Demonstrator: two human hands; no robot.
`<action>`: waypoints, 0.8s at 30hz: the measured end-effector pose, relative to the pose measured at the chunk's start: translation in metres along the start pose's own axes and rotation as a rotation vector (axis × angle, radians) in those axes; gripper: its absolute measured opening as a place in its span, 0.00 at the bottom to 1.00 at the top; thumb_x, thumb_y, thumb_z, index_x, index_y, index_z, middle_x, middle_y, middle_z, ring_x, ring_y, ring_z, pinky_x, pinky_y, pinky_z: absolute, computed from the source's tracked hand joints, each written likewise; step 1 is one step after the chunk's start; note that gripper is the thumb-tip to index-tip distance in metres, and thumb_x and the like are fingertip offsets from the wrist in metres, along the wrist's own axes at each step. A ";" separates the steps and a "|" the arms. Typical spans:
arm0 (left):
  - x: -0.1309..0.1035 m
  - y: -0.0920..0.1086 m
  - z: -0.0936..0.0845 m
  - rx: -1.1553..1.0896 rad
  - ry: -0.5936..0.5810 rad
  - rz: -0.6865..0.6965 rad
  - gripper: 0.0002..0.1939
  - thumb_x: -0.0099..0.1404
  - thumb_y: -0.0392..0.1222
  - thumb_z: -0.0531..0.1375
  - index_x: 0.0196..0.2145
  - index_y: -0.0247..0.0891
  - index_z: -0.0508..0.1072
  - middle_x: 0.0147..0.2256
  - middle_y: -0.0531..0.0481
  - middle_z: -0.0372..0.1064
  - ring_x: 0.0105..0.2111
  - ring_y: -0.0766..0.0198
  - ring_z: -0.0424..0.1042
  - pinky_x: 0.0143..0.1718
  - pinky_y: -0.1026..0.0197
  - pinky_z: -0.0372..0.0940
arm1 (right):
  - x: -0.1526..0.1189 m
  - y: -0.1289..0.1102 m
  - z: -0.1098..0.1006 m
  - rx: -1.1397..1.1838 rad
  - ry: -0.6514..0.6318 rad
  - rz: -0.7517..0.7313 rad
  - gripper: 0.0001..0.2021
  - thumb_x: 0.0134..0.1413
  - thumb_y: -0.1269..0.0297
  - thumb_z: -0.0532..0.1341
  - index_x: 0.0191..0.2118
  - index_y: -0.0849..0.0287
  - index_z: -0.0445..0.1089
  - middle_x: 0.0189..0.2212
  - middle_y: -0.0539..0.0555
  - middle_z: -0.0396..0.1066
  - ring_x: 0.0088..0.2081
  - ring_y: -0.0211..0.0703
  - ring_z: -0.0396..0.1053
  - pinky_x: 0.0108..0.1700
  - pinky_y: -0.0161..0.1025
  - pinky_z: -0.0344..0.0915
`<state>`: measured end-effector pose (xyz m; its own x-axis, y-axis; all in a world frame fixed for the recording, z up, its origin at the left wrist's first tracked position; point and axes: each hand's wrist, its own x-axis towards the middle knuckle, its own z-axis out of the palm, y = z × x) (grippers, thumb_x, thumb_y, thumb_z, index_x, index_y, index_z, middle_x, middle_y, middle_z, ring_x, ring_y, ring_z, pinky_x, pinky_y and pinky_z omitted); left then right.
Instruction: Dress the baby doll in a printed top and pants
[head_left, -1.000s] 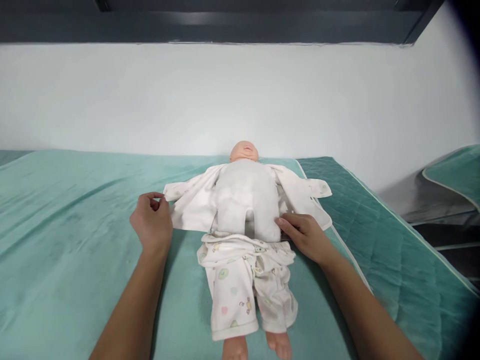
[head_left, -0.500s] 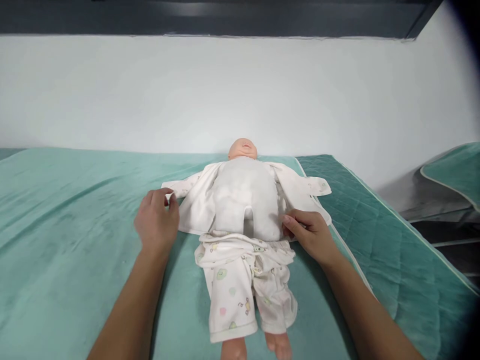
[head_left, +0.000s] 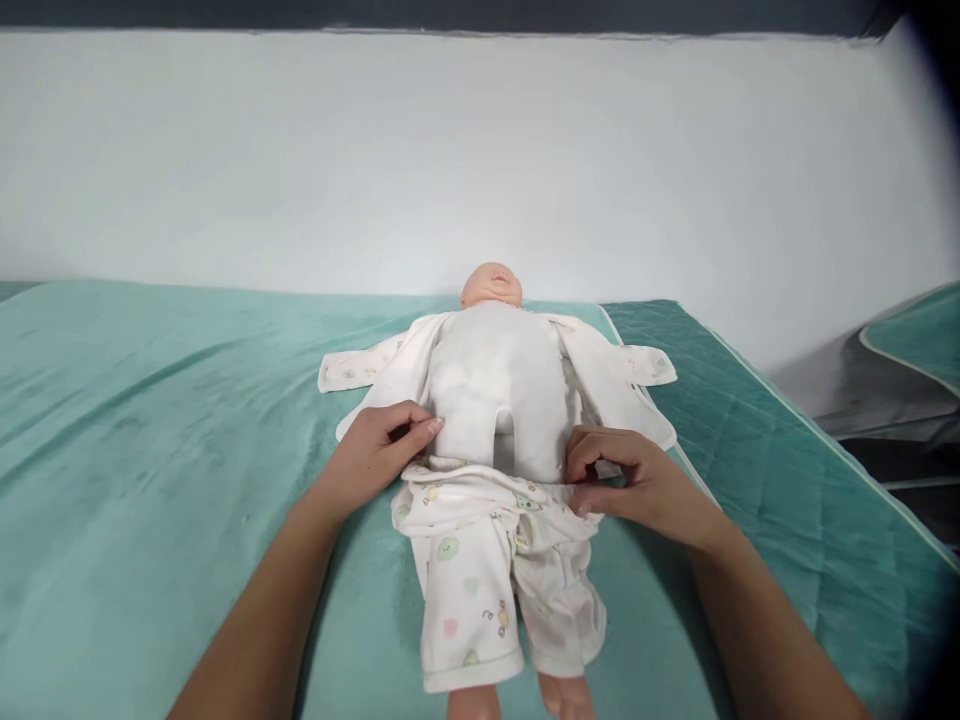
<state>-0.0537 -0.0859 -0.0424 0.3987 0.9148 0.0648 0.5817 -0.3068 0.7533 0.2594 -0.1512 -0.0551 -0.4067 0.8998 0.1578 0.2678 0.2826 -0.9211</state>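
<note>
A baby doll (head_left: 493,285) lies on its back, its head toward the wall. Its soft white torso (head_left: 499,370) shows inside an open white jacket (head_left: 626,385) with the sleeves spread. Patterned white trousers (head_left: 469,590) cover the legs, their bunched waistband below the torso. My left hand (head_left: 382,450) is at the torso's lower left edge, thumb and fingers bent close together; whether cloth is between them is hidden. On the right, my right hand (head_left: 634,475) has its fingers curled at the waistband, with the thumb and fingertips on the trousers' edge.
A green sheet (head_left: 165,480) with a few creases covers the surface under the doll. A darker quilted green pad (head_left: 780,480) lies to the right. Behind the doll stands a white wall (head_left: 450,150). Another green cloth (head_left: 922,335) is at the far right.
My left hand has moved right and inward, from near the jacket sleeve to the torso's lower edge. My right hand has shifted slightly down onto the trousers' waistband. The view has tilted slightly.
</note>
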 end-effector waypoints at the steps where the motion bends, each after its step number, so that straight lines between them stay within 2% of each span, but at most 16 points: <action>1: -0.001 0.001 0.000 -0.050 0.007 0.002 0.17 0.66 0.55 0.58 0.29 0.38 0.71 0.26 0.56 0.68 0.28 0.67 0.64 0.31 0.64 0.57 | -0.001 -0.001 -0.003 0.007 -0.029 0.038 0.09 0.49 0.62 0.71 0.31 0.57 0.72 0.31 0.50 0.68 0.32 0.38 0.63 0.35 0.37 0.59; 3: -0.003 0.003 0.000 -0.146 -0.028 0.014 0.13 0.62 0.52 0.63 0.31 0.39 0.73 0.28 0.55 0.69 0.30 0.67 0.65 0.33 0.65 0.59 | -0.003 -0.003 -0.007 0.007 -0.088 0.098 0.10 0.49 0.61 0.71 0.33 0.56 0.71 0.33 0.50 0.68 0.35 0.39 0.63 0.37 0.37 0.61; 7: -0.006 0.009 -0.003 -0.228 -0.214 0.093 0.05 0.58 0.42 0.66 0.31 0.39 0.75 0.30 0.54 0.64 0.32 0.67 0.64 0.34 0.65 0.59 | -0.005 -0.002 -0.009 -0.002 -0.138 0.113 0.10 0.52 0.61 0.69 0.31 0.57 0.68 0.31 0.48 0.65 0.33 0.38 0.60 0.36 0.36 0.58; 10: -0.006 0.010 -0.006 -0.210 -0.293 0.130 0.04 0.57 0.36 0.65 0.33 0.41 0.76 0.31 0.55 0.61 0.31 0.69 0.61 0.34 0.65 0.59 | -0.001 0.004 -0.003 -0.014 -0.022 0.083 0.11 0.56 0.60 0.66 0.29 0.57 0.65 0.28 0.47 0.61 0.31 0.36 0.56 0.33 0.36 0.55; 12: -0.007 0.010 -0.006 -0.202 -0.291 0.151 0.03 0.58 0.37 0.65 0.31 0.40 0.74 0.32 0.54 0.61 0.31 0.68 0.61 0.34 0.65 0.59 | 0.003 0.009 0.002 -0.035 0.098 0.076 0.11 0.58 0.58 0.64 0.30 0.57 0.64 0.28 0.47 0.60 0.30 0.37 0.55 0.32 0.36 0.53; 14: -0.006 0.009 -0.003 -0.234 -0.214 0.180 0.06 0.60 0.40 0.65 0.29 0.39 0.72 0.34 0.53 0.63 0.34 0.67 0.63 0.37 0.64 0.60 | 0.008 0.013 0.006 -0.039 0.215 0.073 0.12 0.59 0.56 0.63 0.30 0.56 0.64 0.29 0.47 0.61 0.30 0.37 0.55 0.32 0.37 0.53; 16: -0.002 0.007 0.002 -0.309 -0.065 0.176 0.08 0.62 0.44 0.64 0.30 0.39 0.70 0.37 0.51 0.66 0.37 0.65 0.65 0.40 0.63 0.60 | 0.012 0.016 0.009 -0.023 0.312 0.085 0.13 0.58 0.54 0.64 0.31 0.56 0.64 0.28 0.47 0.60 0.30 0.37 0.55 0.31 0.36 0.52; 19: 0.006 0.003 0.011 -0.415 0.184 0.057 0.10 0.64 0.48 0.61 0.33 0.40 0.67 0.39 0.51 0.68 0.37 0.64 0.66 0.36 0.62 0.60 | 0.017 0.019 0.011 -0.032 0.425 0.120 0.15 0.55 0.52 0.65 0.31 0.56 0.64 0.25 0.45 0.57 0.28 0.36 0.52 0.28 0.36 0.50; 22: 0.016 -0.004 0.019 -0.406 0.355 -0.052 0.12 0.64 0.51 0.61 0.35 0.41 0.66 0.34 0.53 0.68 0.33 0.64 0.65 0.33 0.63 0.58 | 0.020 0.020 0.013 -0.098 0.515 0.129 0.15 0.56 0.50 0.64 0.32 0.55 0.64 0.24 0.45 0.57 0.27 0.36 0.53 0.29 0.36 0.50; 24: 0.021 -0.008 0.021 -0.368 0.394 -0.089 0.12 0.63 0.51 0.61 0.34 0.41 0.65 0.30 0.54 0.65 0.31 0.65 0.63 0.32 0.63 0.57 | 0.022 0.020 0.014 -0.147 0.558 0.127 0.14 0.56 0.50 0.64 0.32 0.55 0.64 0.24 0.45 0.58 0.28 0.37 0.54 0.30 0.36 0.52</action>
<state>-0.0350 -0.0697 -0.0613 0.0218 0.9840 0.1771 0.2860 -0.1759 0.9419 0.2433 -0.1302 -0.0749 0.1471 0.9570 0.2499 0.4186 0.1686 -0.8924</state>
